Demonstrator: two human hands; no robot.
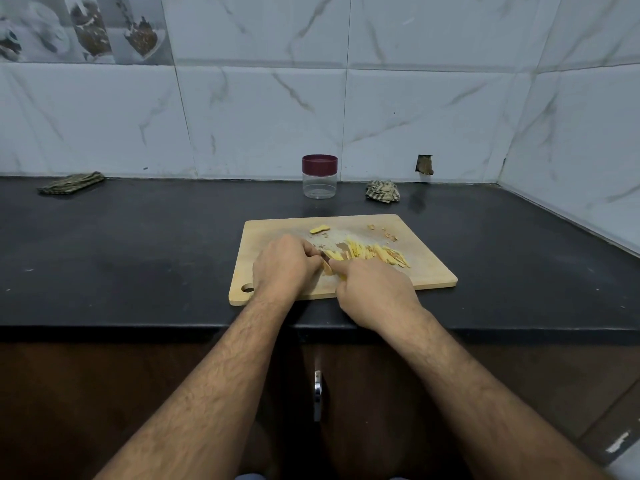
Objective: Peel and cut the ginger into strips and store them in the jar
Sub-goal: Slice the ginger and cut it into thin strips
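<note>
Ginger strips (377,254), thin and yellow, lie on wood; left hand (284,268) pinches a slice (329,266), right hand (375,289) grips something hidden.

A single head-worn wide-angle view looks forward and down, close over the counter (138,244), facing the tiled wall (415,116).

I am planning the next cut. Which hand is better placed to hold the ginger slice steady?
Left, probably. The left hand already rests on the ginger slice on the cutting board, while the right hand grips the knife.
</note>
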